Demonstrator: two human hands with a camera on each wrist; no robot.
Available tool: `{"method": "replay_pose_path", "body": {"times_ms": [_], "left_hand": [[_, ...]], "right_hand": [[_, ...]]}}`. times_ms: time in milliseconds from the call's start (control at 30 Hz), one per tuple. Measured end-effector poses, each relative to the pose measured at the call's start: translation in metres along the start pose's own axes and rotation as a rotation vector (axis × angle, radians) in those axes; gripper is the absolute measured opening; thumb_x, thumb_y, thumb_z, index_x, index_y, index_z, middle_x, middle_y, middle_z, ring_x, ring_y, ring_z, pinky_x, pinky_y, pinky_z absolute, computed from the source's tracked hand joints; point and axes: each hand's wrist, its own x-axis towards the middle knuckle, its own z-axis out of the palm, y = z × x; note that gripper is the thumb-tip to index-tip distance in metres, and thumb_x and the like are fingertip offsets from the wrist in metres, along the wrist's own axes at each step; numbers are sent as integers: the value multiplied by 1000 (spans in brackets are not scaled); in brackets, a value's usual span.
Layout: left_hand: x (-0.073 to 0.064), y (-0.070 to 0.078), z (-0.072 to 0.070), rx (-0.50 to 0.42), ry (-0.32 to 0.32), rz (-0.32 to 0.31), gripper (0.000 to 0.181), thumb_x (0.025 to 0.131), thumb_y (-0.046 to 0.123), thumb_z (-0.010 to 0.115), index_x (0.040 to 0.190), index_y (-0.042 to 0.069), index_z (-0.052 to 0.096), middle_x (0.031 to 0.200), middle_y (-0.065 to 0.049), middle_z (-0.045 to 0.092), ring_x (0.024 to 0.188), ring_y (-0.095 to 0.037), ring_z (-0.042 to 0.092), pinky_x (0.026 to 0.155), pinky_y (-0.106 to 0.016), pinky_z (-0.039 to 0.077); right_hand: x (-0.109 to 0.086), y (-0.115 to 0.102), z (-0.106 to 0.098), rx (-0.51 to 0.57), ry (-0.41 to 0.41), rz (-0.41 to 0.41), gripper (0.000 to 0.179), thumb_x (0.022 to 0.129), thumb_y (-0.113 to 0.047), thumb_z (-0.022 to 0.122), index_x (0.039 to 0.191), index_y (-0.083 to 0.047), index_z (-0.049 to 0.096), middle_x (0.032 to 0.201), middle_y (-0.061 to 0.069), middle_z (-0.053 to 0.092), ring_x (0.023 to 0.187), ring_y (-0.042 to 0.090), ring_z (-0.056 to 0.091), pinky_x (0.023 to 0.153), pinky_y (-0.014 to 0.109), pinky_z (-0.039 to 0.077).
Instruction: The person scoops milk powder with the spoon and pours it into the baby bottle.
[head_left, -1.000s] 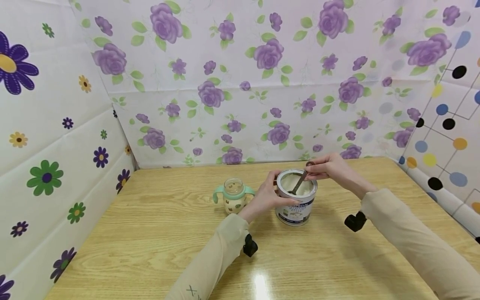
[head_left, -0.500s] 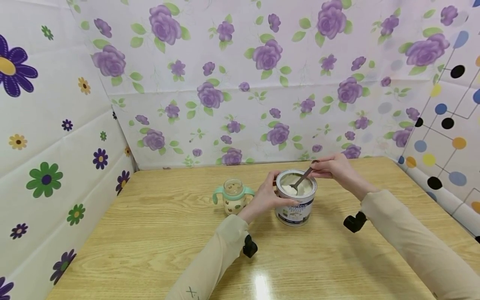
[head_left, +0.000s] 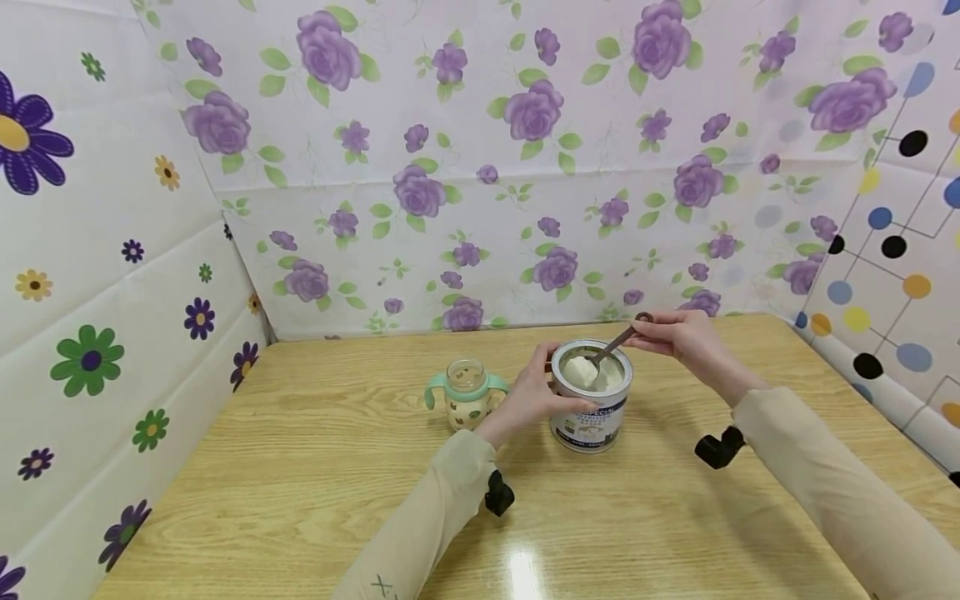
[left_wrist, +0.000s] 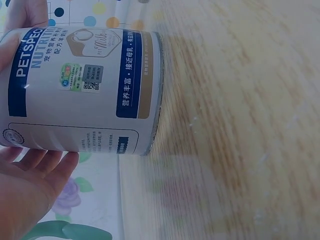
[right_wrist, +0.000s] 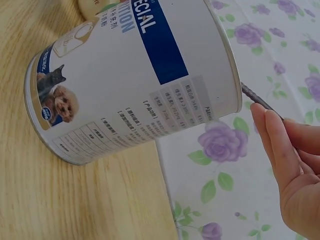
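Observation:
A white and blue milk powder can (head_left: pixel 588 427) stands on the table, its top uncovered. My left hand (head_left: pixel 527 400) grips the can from the left, thumb across the front and fingers round the far side; the left wrist view shows the fingers on its wall (left_wrist: pixel 95 112). With thumb and fingers my right hand (head_left: pixel 681 342) pinches the handle of a dark spoon (head_left: pixel 619 340). The spoon's bowl lies inside the can's mouth, bearing a heap of white powder (head_left: pixel 581 371). In the right wrist view, the can wall (right_wrist: pixel 115 85) hides the bowl.
Left of the can stands a clear bottle (head_left: pixel 465 398) with mint-green handles, without a lid and holding a pale content. The wooden table (head_left: pixel 315 467) meets a flowered cloth wall (head_left: pixel 420 250) at the back. Patterned cloths hang left and right.
The spoon has risen from the powder with a white heap on it. My right hand has shifted slightly to the right. My left hand and the can have stayed put.

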Motion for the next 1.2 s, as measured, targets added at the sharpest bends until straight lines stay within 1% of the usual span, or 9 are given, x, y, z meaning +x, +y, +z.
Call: {"method": "replay_pose_path", "body": {"times_ms": [33, 133, 267, 367, 533, 633, 767, 967, 1200], "left_hand": [[-1, 2, 0, -6, -3, 1, 84, 66, 24, 83, 132, 14, 32, 118, 3, 43, 105, -12, 44, 80, -29, 43], [-6, 13, -3, -34, -13, 9, 81, 68, 17, 81, 132, 9, 32, 119, -3, 43, 105, -15, 44, 81, -33, 44], [-13, 30, -7, -58, -25, 8, 80, 69, 11, 80, 132, 3, 31, 120, -10, 42, 105, -20, 46, 82, -37, 44], [-15, 34, -8, -63, -28, -5, 80, 70, 11, 79, 133, 3, 30, 120, -11, 41, 104, -22, 47, 83, -37, 44], [-15, 35, -7, -68, -28, -8, 80, 70, 11, 79, 133, 4, 30, 121, -12, 41, 105, -22, 47, 83, -37, 43], [-15, 34, -7, -68, -29, -4, 81, 70, 11, 79, 133, 3, 30, 121, -13, 41, 106, -23, 46, 84, -39, 42], [-15, 35, -8, -55, -30, 1, 81, 70, 12, 79, 133, 1, 29, 122, -13, 41, 108, -26, 44, 84, -38, 43], [-15, 35, -8, -34, -26, -11, 81, 70, 12, 79, 133, 2, 30, 122, -11, 42, 110, -25, 42, 84, -36, 42], [-13, 31, -7, -73, -33, -22, 80, 70, 10, 79, 133, 3, 30, 121, -10, 42, 111, -25, 42, 84, -31, 42]], "right_hand": [[0, 1, -1, 7, -6, -3, 17, 87, 10, 53, 95, 4, 66, 94, 22, 61, 89, 33, 60, 84, 34, 41], [-1, 2, -3, 17, -23, -11, 18, 87, 10, 52, 96, 4, 66, 95, 22, 60, 90, 32, 60, 85, 35, 40], [-1, 3, -5, -3, -41, -22, 18, 87, 10, 52, 96, 3, 67, 94, 22, 61, 90, 32, 60, 84, 34, 41], [-1, 3, -6, -10, -52, -21, 18, 88, 9, 52, 96, 3, 67, 94, 22, 61, 90, 32, 60, 84, 34, 41], [-1, 3, -6, -13, -50, -11, 18, 89, 9, 51, 96, 4, 66, 94, 22, 62, 90, 31, 60, 84, 33, 41], [-2, 2, -5, -13, -43, -9, 18, 89, 8, 51, 96, 4, 66, 93, 22, 62, 90, 31, 60, 84, 33, 41], [-1, 2, -6, -17, -38, -26, 17, 90, 7, 50, 95, 4, 66, 92, 22, 63, 89, 30, 61, 83, 33, 42], [-1, 3, -9, -9, -36, -35, 16, 90, 5, 51, 96, 4, 66, 91, 22, 63, 89, 29, 61, 83, 35, 42], [-3, 3, -10, -4, -12, -56, 15, 89, 3, 53, 96, 5, 66, 89, 20, 64, 86, 29, 62, 82, 36, 43]]}}
